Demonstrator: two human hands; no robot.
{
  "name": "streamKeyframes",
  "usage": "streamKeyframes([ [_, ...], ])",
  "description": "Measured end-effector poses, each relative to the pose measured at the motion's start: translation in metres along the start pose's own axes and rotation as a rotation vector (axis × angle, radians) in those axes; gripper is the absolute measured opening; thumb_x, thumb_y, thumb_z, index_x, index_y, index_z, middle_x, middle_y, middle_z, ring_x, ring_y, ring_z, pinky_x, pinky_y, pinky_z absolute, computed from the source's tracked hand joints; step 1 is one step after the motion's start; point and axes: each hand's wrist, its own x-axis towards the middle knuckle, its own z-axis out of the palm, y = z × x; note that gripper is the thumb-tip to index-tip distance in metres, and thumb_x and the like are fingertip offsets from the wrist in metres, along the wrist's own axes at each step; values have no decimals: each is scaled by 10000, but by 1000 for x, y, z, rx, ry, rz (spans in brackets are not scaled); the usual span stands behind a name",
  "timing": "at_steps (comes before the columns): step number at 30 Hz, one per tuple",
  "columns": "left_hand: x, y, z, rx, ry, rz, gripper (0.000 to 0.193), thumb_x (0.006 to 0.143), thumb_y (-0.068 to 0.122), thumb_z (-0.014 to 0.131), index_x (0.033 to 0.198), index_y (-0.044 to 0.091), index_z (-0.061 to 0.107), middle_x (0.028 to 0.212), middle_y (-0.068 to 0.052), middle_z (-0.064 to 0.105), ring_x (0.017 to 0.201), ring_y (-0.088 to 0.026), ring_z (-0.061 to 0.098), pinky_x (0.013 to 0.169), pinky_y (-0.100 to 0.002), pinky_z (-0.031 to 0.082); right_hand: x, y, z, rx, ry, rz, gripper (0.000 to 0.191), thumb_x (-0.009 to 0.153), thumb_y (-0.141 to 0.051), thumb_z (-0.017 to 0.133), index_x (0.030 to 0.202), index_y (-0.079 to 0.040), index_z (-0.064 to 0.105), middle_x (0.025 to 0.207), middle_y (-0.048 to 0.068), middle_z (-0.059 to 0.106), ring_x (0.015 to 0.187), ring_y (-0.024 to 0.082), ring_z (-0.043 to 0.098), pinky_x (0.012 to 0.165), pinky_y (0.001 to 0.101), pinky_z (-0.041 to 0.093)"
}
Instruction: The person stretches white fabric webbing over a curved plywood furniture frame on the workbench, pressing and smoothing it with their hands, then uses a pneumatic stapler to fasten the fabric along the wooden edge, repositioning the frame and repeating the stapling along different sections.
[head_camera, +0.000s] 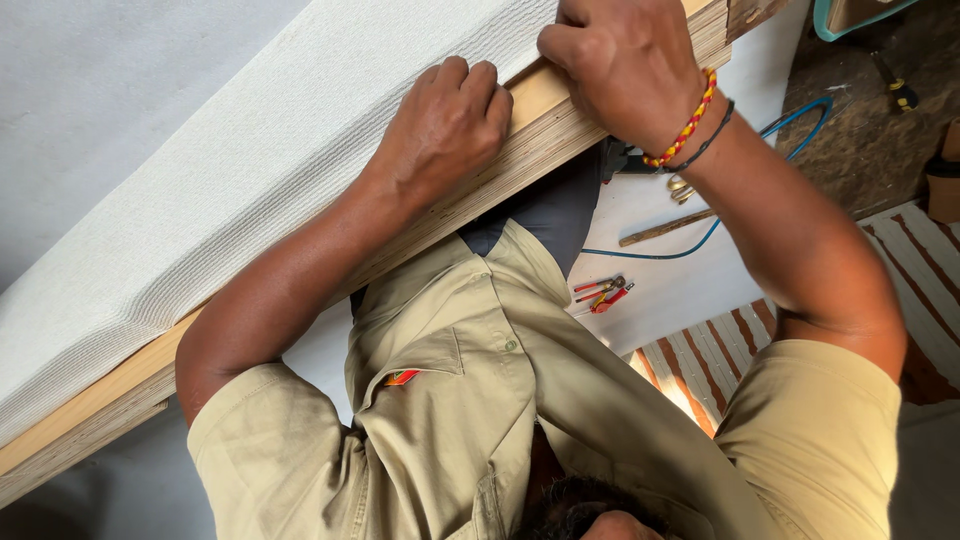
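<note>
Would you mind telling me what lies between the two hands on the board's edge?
In the head view, only a bare stretch of the plywood board's edge lies between the left hand and right hand, beside the white textured sheet.

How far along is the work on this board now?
Done: the white ribbed sheet lies over most of the layered plywood board. In hand: the left hand and right hand press along the sheet's edge. Left: a bare wooden strip beside that edge is uncovered.
</note>
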Motion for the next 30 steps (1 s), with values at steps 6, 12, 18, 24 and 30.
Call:
streamKeyframes([
  [6, 1, 2, -4, -107, -14, -16, 78, 841, 60, 665, 836, -11, 631, 892, -116, 576, 827, -245, 595, 702, -376, 548, -8, -14, 3, 156, 129, 188, 114, 895, 13, 794, 938, -83, 748, 930, 38, 647, 943, 269, 606, 848, 407, 491],
  [12, -1, 5, -8, -244, 5, -101, 97, 869, 52, 662, 935, -6, 623, 920, -122, 571, 854, -267, 589, 757, -403, 536, -7, -17, -13, 210, 79, 129, 176, 872, 13, 761, 1031, -50, 722, 988, 65, 624, 948, 279, 607, 833, 397, 497],
  [18, 4, 5, -5, -243, 61, -135, 104, 869, 41, 660, 953, 1, 615, 931, -125, 557, 857, -268, 575, 757, -407, 522, 0, -16, -13, -47, 10, 63, 76, 880, -11, 728, 907, -69, 687, 922, 44, 605, 883, 256, 600, 765, 395, 475],
  [24, 5, 4, -8, -229, -11, -106, 110, 864, 41, 662, 951, -6, 611, 929, -121, 566, 875, -268, 590, 777, -402, 536, 5, -18, -21, -11, 36, 31, 73, 871, -17, 710, 916, -70, 691, 884, 43, 581, 882, 250, 595, 782, 396, 469],
  [30, 5, -3, -11, -412, -21, -163, 121, 870, 50, 662, 967, -13, 628, 948, -146, 601, 907, -312, 615, 809, -431, 542, 10, -14, -21, -21, -10, 12, 93, 848, -65, 739, 859, -44, 649, 899, 79, 584, 877, 287, 598, 769, 407, 486],
])
